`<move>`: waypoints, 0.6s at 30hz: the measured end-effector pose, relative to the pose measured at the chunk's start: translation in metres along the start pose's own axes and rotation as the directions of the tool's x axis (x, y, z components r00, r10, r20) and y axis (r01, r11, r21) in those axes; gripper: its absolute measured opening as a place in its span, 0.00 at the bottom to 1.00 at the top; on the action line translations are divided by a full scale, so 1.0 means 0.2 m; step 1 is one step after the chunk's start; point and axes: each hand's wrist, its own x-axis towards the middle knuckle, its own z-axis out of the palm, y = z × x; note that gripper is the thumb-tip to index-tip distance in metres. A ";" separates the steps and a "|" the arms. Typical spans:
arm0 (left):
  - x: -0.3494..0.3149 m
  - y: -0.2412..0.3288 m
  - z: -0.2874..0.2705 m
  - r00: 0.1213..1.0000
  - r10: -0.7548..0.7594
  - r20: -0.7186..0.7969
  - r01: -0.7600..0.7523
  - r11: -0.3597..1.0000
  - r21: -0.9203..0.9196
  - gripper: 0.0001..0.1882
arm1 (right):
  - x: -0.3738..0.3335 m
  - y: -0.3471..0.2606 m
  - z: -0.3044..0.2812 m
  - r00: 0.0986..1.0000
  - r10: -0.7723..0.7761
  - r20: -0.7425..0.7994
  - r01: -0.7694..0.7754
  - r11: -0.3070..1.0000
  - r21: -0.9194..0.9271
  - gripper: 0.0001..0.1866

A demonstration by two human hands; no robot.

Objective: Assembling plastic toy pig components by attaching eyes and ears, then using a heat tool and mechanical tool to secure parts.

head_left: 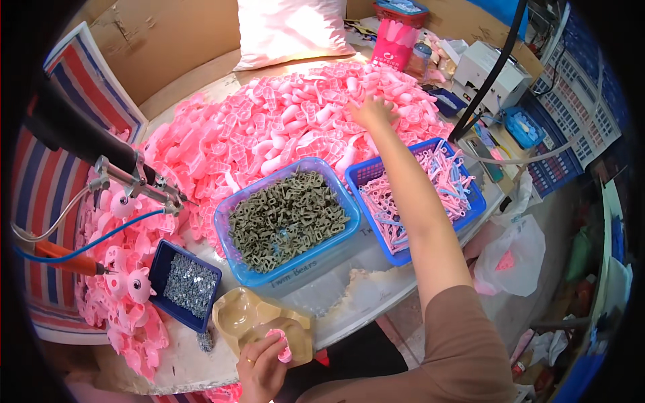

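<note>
At the near edge of the table my left hand (261,366) is closed on a small pink plastic piece (282,346). That piece is held over a tan moulded fixture (269,319) with rounded hollows. My right arm stretches across the table, over a blue basket (476,205) of pink and lilac plastic sticks. At its end my right hand (373,113) rests on the big heap of pink plastic shells (289,111), fingers apart, with nothing visible in them. Dark grey-green small parts (289,218) fill a clear blue tub (252,274) between my arms.
A dark blue tray (176,310) of screws stands left of the fixture. Pink animal-face shells (127,289) pile up at the left, beneath a hanging screwdriver (74,258) and a black arm with hoses. A black pole (494,74) and a white machine (494,74) stand at the right.
</note>
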 end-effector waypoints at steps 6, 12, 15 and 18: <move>0.05 0.03 0.03 0.999 0.035 0.022 -0.036 0.999 0.022 0.23 | -0.22 -0.23 0.05 0.908 -0.336 0.251 0.301 0.939 0.167 0.48; 0.09 0.03 0.04 0.997 0.067 0.050 -0.070 0.996 0.056 0.23 | -0.17 -0.31 -0.11 0.758 -0.635 0.150 0.470 0.691 0.550 0.35; 0.08 0.03 0.02 0.996 0.081 0.027 -0.083 0.995 0.058 0.23 | 0.10 -0.18 -0.20 0.953 -0.301 0.031 0.223 0.768 0.600 0.27; 0.15 0.00 0.02 0.988 0.140 0.070 -0.143 0.989 0.034 0.19 | 0.55 0.26 0.02 0.907 -0.090 -0.410 0.169 0.972 0.161 0.32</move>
